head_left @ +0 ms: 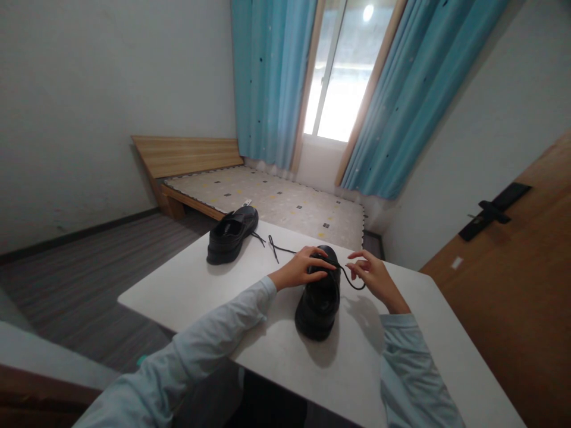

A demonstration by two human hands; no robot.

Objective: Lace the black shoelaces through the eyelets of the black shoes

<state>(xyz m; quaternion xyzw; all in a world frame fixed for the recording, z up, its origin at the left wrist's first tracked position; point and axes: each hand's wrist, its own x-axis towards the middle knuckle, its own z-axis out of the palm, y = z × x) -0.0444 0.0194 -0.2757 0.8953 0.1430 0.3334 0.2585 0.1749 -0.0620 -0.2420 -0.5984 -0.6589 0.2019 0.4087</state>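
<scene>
A black lace-up shoe [317, 309] rests on the white table [267, 333], heel toward me and toe pointing away. My left hand [303, 267] lies across its top from the left, fingers bent over the lacing area and gripping the shoe. On the right side, my right hand [369, 274] is closed in a pinch on a black shoelace [352, 284], which curves out of the shoe and up to the fingers. Another lace end [279, 248] trails left over the table. My fingers hide part of the shoe's eyelets.
A second black shoe [232, 235] stands at the table's far left edge, its laces loose beside it. Behind the table is a low wooden bed with a patterned mattress [285, 199]. Blue curtains [276, 83] frame a window; a wooden door [513, 285] is at right.
</scene>
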